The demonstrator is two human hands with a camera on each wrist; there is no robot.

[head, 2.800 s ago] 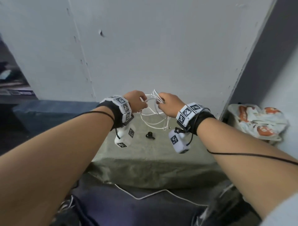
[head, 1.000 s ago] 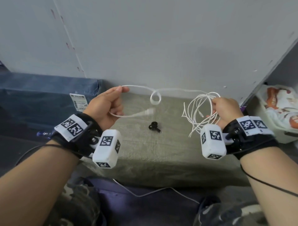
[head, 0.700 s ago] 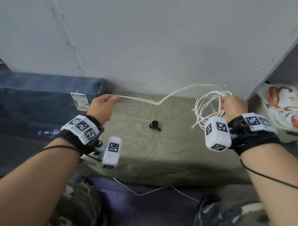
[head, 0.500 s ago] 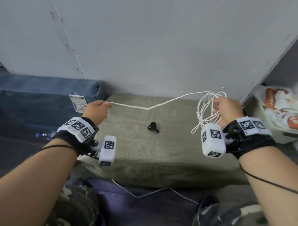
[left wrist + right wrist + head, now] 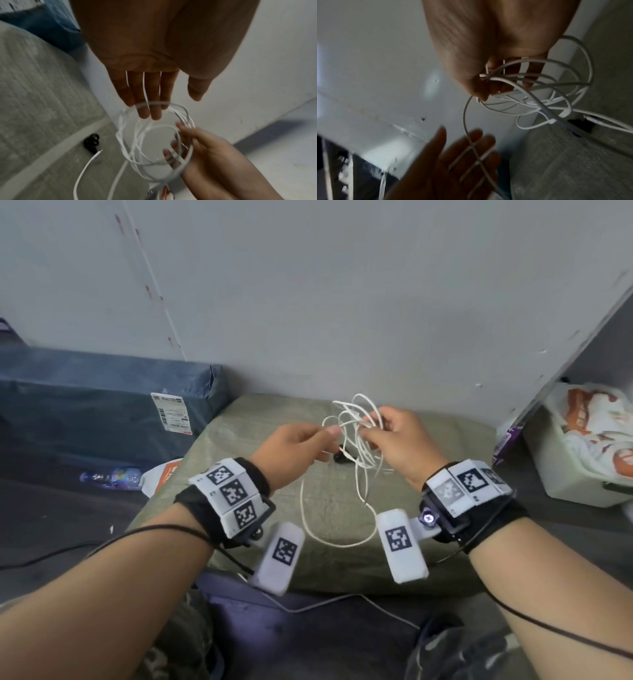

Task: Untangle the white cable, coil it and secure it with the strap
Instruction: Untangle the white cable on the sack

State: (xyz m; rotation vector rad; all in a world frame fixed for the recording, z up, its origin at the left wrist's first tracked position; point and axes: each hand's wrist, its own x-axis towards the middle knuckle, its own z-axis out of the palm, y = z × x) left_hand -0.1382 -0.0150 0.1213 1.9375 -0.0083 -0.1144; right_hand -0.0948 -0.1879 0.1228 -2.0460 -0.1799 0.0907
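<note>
Several loose loops of the thin white cable (image 5: 356, 436) hang from our right hand (image 5: 397, 443), fingers (image 5: 529, 75) curled round them above the olive cloth-covered bench (image 5: 239, 436). Our left hand (image 5: 294, 445) is flat-fingered under one strand, nothing pinched. We judge the trailing end could snag the bundle, or loops slip and re-knot; the small black strap (image 5: 91, 140) lies on the bench beneath.

Cable (image 5: 356, 436) loops between both hands above the cushion (image 5: 428, 440) — strap (image 5: 339, 457) seemingly beneath, on it.

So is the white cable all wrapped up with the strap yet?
No. The white cable hangs in loose loops from the right hand; the black strap lies apart on the mat.
</note>
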